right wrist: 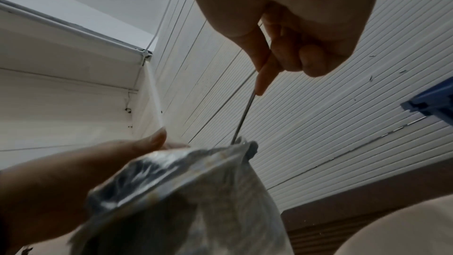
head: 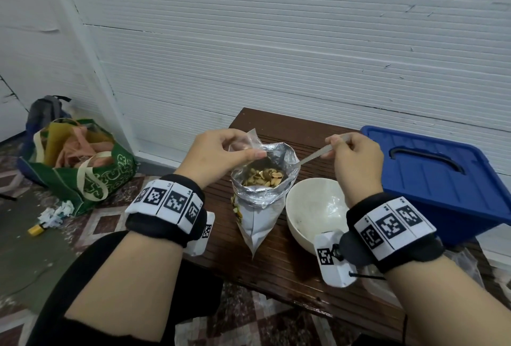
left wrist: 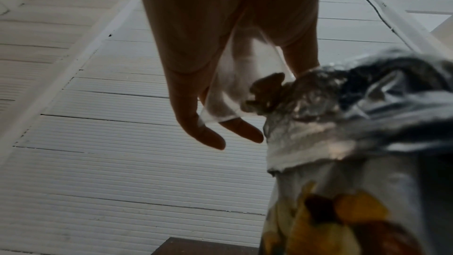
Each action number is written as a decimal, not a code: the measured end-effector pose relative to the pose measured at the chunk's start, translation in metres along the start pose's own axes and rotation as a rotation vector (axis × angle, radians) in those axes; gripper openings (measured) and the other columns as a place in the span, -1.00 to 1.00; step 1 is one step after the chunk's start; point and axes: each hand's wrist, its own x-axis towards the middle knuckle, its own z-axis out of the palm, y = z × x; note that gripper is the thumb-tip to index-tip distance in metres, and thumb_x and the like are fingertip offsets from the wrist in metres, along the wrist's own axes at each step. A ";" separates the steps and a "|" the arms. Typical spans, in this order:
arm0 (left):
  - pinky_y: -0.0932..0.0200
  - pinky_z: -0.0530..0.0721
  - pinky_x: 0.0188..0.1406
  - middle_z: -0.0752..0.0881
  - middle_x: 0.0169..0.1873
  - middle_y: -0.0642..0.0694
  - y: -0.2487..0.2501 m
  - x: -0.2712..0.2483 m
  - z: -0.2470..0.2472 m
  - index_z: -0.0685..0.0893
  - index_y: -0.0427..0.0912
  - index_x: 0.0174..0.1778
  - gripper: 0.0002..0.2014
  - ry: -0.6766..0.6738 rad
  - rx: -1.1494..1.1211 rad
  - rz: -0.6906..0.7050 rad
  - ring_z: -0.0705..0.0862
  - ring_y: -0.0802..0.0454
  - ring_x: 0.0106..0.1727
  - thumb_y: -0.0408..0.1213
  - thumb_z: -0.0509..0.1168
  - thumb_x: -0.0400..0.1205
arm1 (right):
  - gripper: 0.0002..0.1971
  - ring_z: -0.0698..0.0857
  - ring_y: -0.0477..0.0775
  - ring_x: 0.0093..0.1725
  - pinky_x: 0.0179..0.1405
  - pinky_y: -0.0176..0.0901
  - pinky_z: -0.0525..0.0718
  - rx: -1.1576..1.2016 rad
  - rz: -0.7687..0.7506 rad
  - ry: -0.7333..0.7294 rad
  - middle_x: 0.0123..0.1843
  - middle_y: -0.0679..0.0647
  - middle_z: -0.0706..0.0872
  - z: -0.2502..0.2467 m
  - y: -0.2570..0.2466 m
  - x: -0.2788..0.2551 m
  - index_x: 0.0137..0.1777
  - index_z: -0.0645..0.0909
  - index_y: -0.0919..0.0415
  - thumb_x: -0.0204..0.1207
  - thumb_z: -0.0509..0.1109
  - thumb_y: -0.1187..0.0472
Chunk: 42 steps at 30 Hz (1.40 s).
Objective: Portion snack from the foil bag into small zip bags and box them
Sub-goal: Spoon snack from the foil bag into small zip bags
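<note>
An open silver foil bag (head: pixel 261 207) stands on the dark wooden table (head: pixel 290 265), with snack pieces (head: pixel 265 175) showing in its mouth. My left hand (head: pixel 221 149) pinches a small clear zip bag (head: pixel 244 141) just above the foil bag's left rim; the wrist view shows the zip bag (left wrist: pixel 235 84) between my fingers (left wrist: pixel 203 131), next to the foil bag (left wrist: pixel 343 123). My right hand (head: pixel 354 152) grips a spoon handle (head: pixel 318 153), and the spoon (right wrist: pixel 242 117) runs down into the foil bag (right wrist: pixel 196 191). The spoon's bowl is hidden inside.
A white bowl (head: pixel 312 207) sits right of the foil bag. A blue lidded plastic box (head: pixel 437 177) stands at the table's right end. Clear plastic lies at the table's near right (head: pixel 464 262). On the floor at left are a green tote bag (head: pixel 80 168) and crumpled paper (head: pixel 55 214).
</note>
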 end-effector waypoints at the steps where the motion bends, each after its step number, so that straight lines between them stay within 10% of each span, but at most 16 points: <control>1: 0.11 0.72 0.03 0.79 -0.21 0.07 0.000 0.000 -0.002 0.79 0.00 0.01 -0.48 0.006 -0.010 0.000 0.74 0.06 -0.04 0.19 0.51 0.19 | -0.79 0.59 -0.31 -0.26 -0.26 -0.62 0.47 0.012 0.015 0.014 -0.36 -0.08 0.70 -0.002 -0.001 0.004 -0.14 0.71 0.24 0.64 0.26 0.26; 12: 0.68 0.45 -0.29 0.78 -0.11 0.12 0.000 0.002 -0.001 0.78 -0.01 0.09 -0.47 -0.092 0.091 0.033 0.66 0.30 -0.05 0.07 0.59 0.21 | -0.68 0.62 -0.21 -0.14 0.01 -0.27 0.48 0.074 0.031 0.063 -0.33 -0.15 0.70 -0.022 -0.024 0.027 -0.38 0.66 0.12 0.60 0.27 0.31; 21: 0.30 0.68 0.04 0.77 -0.15 0.21 0.006 0.002 0.010 0.75 0.12 0.04 -0.51 -0.106 0.083 0.036 0.70 0.33 -0.05 -0.02 0.67 0.19 | -0.73 0.63 -0.29 -0.14 -0.16 -0.44 0.44 0.059 -0.036 -0.052 -0.34 -0.22 0.70 0.000 -0.028 0.021 -0.24 0.73 0.23 0.63 0.26 0.27; 27: 0.35 0.62 -0.07 0.76 -0.18 0.17 0.004 0.002 0.019 0.75 0.08 -0.08 -0.62 -0.033 0.082 0.074 0.68 0.23 -0.08 0.05 0.63 0.24 | -0.84 0.68 -0.13 -0.22 -0.08 -0.18 0.54 0.176 -0.207 -0.181 -0.38 -0.04 0.77 0.005 -0.035 0.007 -0.12 0.72 0.00 0.64 0.32 0.17; 34: 0.42 0.47 -0.25 0.65 -0.38 0.18 0.001 0.005 0.011 0.68 0.02 -0.17 -0.71 0.052 0.001 0.029 0.61 0.31 -0.29 0.06 0.54 0.35 | -0.87 0.66 -0.27 -0.31 -0.28 -0.50 0.51 0.345 -0.408 -0.049 -0.18 0.03 0.75 -0.009 -0.041 0.007 -0.07 0.69 0.12 0.65 0.31 0.25; 42: 0.43 0.49 -0.34 0.68 -0.46 0.13 -0.003 0.004 0.005 0.75 -0.07 -0.03 -0.66 0.003 0.011 0.035 0.60 0.35 -0.44 0.08 0.48 0.43 | -0.85 0.58 -0.29 -0.38 -0.30 -0.36 0.55 0.100 -0.378 0.043 -0.40 -0.26 0.65 -0.009 -0.025 0.007 -0.17 0.66 0.02 0.63 0.33 0.18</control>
